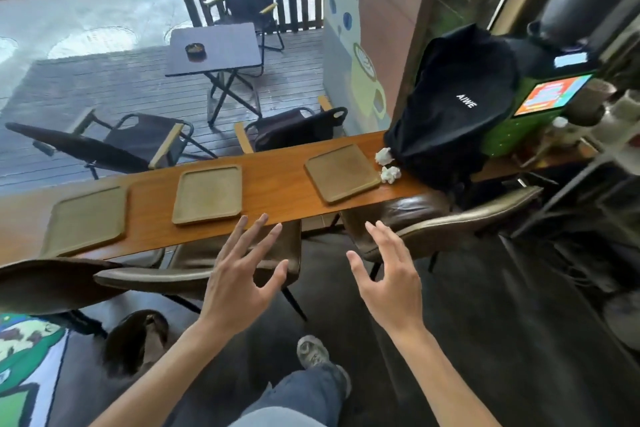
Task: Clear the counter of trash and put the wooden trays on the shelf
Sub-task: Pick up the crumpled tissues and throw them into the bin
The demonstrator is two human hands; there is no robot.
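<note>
Beyond the window lies a wet wooden deck with a folding table [214, 47] and dark folding chairs; on the near side a long, narrow wooden worktop [277, 184] runs from lower left to upper right. Three wooden trays lie flat on it, well apart from one another: the left tray [86, 220], the middle tray [207, 193] and the right tray [342, 172], which sits turned at an angle. Two crumpled white paper balls rest just beyond the right tray's far corner; the farther ball [384, 156] touches a black backpack [453, 107] standing at the worktop's right end, and the nearer ball [390, 174] lies just beside the tray's edge. Brown padded chairs [429, 222] are tucked under the worktop's near edge. Both hands hover short of the worktop and hold nothing; the left hand [239, 284] has its fingers [258, 236] spread wide, tips near the middle tray's front edge; the right hand [389, 284] is likewise spread, palm down, above the floor between two chairs. A small screen [550, 94] glows behind the backpack.
</note>
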